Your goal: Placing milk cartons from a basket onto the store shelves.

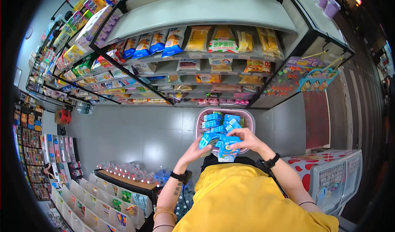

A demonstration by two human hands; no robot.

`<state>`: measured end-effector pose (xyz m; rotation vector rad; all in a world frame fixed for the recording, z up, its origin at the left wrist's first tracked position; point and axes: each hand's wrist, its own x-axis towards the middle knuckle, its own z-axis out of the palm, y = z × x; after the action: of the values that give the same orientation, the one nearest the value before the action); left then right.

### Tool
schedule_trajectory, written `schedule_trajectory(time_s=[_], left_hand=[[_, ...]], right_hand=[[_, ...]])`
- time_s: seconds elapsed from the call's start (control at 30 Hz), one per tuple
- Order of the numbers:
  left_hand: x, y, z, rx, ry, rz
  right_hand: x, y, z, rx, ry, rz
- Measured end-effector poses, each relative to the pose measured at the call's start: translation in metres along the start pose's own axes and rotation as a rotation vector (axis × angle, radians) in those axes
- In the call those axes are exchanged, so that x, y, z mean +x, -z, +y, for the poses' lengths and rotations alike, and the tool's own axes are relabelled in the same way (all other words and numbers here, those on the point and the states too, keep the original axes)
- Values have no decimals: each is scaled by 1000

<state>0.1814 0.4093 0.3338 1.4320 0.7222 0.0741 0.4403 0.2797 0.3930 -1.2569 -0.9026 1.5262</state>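
A pink plastic basket (252, 123) stands before me, holding several small blue cartons (212, 117) that lie at various angles. My left hand (197, 149) grips one blue carton (208, 140) near the basket's front left side. In my right hand (247, 141) is another blue carton (228, 151), tilted, with a printed picture on its face; its lower end reaches over the near rim towards my yellow shirt. The two held cartons are close together above the basket. The undersides of both held cartons are hidden.
Past the basket rises a metal shelf unit (197, 10) with bagged bread (222, 40) on its tiers. Grey floor tiles (160, 124) stretch left. Bottled drinks (132, 171) and white divided bins (101, 198) lie lower left. A glass-lidded freezer (336, 176) stands at right.
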Motion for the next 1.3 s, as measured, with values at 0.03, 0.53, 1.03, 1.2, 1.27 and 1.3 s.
schedule_trajectory(time_s=[0.03, 0.53, 1.03, 1.2, 1.27, 1.3], left_hand=[[9, -11, 8, -163, -90, -66], [61, -65, 53, -563, 50, -146], [-40, 5, -9, -842, 113, 241], [-50, -2, 62, -546, -38, 289], [-53, -2, 77, -437, -216, 267], [-55, -4, 90, -436, -222, 272]], right_hand=[[3, -5, -1, 184, 2, 2], [-20, 15, 14, 742, 108, 552], [-27, 62, 241, 965, -542, 456], [-1, 56, 227, 741, -392, 399], [7, 42, 192, 447, -498, 482], [9, 39, 190, 442, -494, 476]])
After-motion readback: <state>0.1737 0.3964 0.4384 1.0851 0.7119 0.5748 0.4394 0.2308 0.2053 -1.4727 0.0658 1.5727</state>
